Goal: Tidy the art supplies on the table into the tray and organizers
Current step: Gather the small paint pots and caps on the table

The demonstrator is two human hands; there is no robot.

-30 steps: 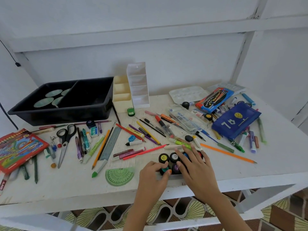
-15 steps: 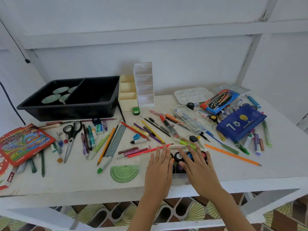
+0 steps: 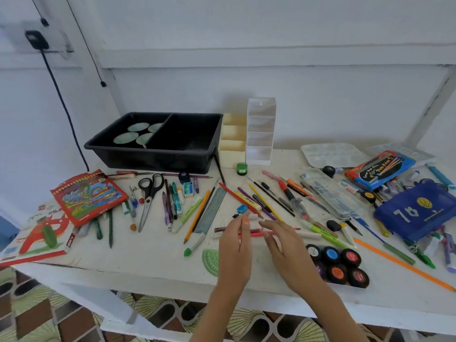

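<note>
I see both hands held out over the front middle of the bench point(image 3: 138, 265). The left hand point(image 3: 234, 245) and the right hand point(image 3: 283, 245) are close together but not touching. Their fingers are out fairly straight. The hands are blurry, but neither one seems to be gripping anything. A pink pencil point(image 3: 257, 233) lies flat on the bench under the fingertips.

A set of paint pots point(image 3: 338, 265) sits at the front edge, just beside the right wrist.

The black tray point(image 3: 148, 156) is at the back edge, left of the middle. Its left part has pale round discs point(image 3: 125, 138) in it. The cream organizer point(image 3: 233, 154) stands just beside the tray, and the tall white organizer point(image 3: 259, 144) stands next to that.

Lots of pens and pencils lie loose across the middle. Among them are the scissors point(image 3: 149, 193), a grey ruler point(image 3: 211, 211) and a green protractor point(image 3: 209, 261) near the front edge. A red pencil box point(image 3: 88, 196) lies near the left edge, and a blue pencil case point(image 3: 417, 213) lies near the right edge.
</note>
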